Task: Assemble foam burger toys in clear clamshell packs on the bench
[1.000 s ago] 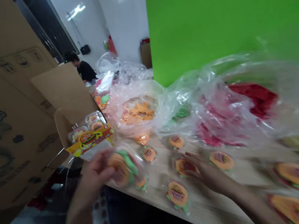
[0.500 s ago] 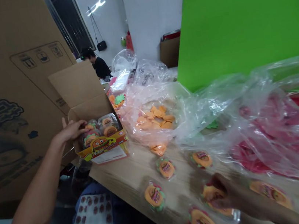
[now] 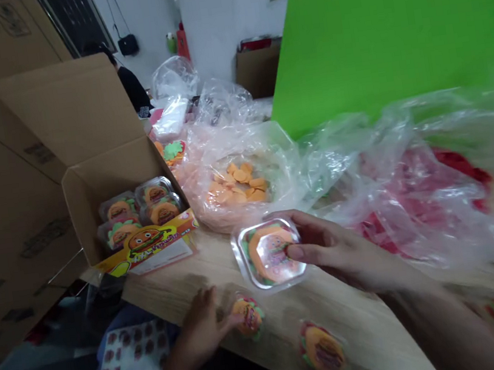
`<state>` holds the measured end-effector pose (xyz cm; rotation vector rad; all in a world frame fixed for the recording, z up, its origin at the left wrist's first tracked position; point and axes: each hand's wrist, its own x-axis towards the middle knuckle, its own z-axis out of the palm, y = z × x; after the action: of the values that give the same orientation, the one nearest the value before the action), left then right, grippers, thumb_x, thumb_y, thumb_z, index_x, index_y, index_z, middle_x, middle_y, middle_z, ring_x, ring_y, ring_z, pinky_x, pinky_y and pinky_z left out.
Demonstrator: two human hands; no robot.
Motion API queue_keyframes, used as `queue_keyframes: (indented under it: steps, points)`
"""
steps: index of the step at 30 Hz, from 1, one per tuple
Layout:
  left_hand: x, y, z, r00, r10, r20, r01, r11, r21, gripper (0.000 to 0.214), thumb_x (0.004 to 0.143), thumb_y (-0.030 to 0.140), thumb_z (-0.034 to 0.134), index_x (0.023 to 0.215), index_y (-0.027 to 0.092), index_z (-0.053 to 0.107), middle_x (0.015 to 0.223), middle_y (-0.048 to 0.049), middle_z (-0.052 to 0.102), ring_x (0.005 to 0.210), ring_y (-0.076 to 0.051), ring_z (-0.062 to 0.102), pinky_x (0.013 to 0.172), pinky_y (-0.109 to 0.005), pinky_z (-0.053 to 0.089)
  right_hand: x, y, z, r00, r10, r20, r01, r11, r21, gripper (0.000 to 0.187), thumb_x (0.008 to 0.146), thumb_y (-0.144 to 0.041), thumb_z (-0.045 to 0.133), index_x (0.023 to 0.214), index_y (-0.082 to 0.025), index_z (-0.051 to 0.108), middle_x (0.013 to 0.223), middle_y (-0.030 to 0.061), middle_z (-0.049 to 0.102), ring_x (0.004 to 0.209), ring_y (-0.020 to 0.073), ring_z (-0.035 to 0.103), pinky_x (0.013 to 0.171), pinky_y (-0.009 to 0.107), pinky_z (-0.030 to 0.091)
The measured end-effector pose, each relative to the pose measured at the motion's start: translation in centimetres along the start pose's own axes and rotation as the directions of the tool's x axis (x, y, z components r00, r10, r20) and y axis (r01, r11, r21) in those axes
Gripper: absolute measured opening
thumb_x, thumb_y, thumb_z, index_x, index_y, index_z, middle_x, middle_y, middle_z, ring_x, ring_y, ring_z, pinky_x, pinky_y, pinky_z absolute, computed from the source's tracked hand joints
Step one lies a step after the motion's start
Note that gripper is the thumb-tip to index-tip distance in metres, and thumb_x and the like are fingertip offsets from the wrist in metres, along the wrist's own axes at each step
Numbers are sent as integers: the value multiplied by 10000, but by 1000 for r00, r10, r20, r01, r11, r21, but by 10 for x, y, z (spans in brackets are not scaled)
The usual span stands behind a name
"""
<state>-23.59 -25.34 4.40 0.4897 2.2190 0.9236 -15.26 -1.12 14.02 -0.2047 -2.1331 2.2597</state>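
the right hand (image 3: 336,250) holds a burger pack (image 3: 261,257).

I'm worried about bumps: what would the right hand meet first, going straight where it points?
Probably the open box, though the bag of orange pieces may come first; depth is unclear.

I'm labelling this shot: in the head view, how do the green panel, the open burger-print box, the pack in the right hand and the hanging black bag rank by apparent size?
1. Green panel
2. Open burger-print box
3. Clear burger pack in the right hand
4. Black bag, much farther back
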Motion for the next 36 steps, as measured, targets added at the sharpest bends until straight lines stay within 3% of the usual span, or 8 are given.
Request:
queue_keyframes:
  steps: [7, 11, 13, 16, 18, 25, 29, 36]
  points:
    - [10, -17, 22, 980, -61, 188, 93, 981, -168, 336, 630, 311, 691, 809, 182, 437, 767, 26, 485, 757, -153, 453, 705, -276, 367, 75, -32, 23, 990, -145, 0, 144, 987, -64, 352, 703, -370, 660, 1000, -221, 545, 954, 23, 629, 896, 193, 613, 738, 303, 501]
    - [-27, -4, -42, 953, 113, 281, 33, 883, -468, 390, 627, 296, 730, 922, 202, 493, 895, 10, 590, 850, -181, 550, 754, -292, 416, 148, -69, 43, 926, -378, -11, 361, 894, -265, 374, 681, -337, 692, 942, -203, 459, 866, 0, 593, 778, 161, 595, 650, 272, 481]
    - [-44, 17, -96, 985, 143, 96, -63, 819, -570, 500, 700, 342, 695, 1148, 275, 483, 1122, -20, 606, 1014, -235, 569, 851, -350, 435, 188, -88, 58, 887, -451, 95, 438, 761, -479, 376, 714, -297, 673, 982, -184, 435, 861, 12, 598, 757, 160, 594, 634, 265, 475]
    - [-51, 60, -178, 863, 150, -481, -345, 873, -346, 454, 645, 374, 738, 1070, 311, 591, 1037, 9, 661, 989, -260, 595, 820, -348, 481, 241, -104, 79, 872, -409, 269, 425, 359, -831, 444, 764, -280, 641, 1114, -139, 407, 931, 65, 633, 820, 200, 611, 712, 311, 476]
    - [-39, 85, -222, 776, 226, -589, -385, 909, -158, 451, 647, 372, 733, 1072, 304, 600, 1027, 21, 668, 981, -249, 600, 822, -338, 493, 268, -105, 91, 882, -354, 312, 391, 179, -903, 485, 754, -254, 654, 1156, -112, 423, 968, 104, 651, 900, 254, 616, 818, 394, 448]
    - [49, 98, -294, 780, 461, -424, -282, 863, 419, 428, 774, 328, 577, 1154, 135, 532, 1107, -48, 635, 990, -213, 565, 897, -342, 427, 305, -83, 100, 884, -205, 420, 419, -52, -907, 366, 607, -303, 778, 916, -164, 640, 903, 93, 697, 1036, 355, 576, 988, 637, 212]
    - [84, 95, -298, 819, 432, -378, -174, 814, 554, 309, 744, 278, 610, 1027, 155, 607, 924, -22, 692, 924, -221, 577, 980, -397, 308, 314, -76, 100, 881, -200, 430, 416, -107, -903, 235, 581, -241, 790, 783, -193, 679, 901, 74, 694, 1114, 381, 505, 1005, 670, 144]
    - [111, 88, -282, 891, 395, -225, 20, 461, 887, 292, 832, 238, 485, 1089, 184, 614, 964, -92, 679, 951, -271, 564, 996, -499, 190, 338, -63, 94, 841, -287, 459, 485, 23, -874, 179, 569, -177, 791, 701, -211, 675, 762, 33, 672, 1049, 361, 531, 978, 647, 247]
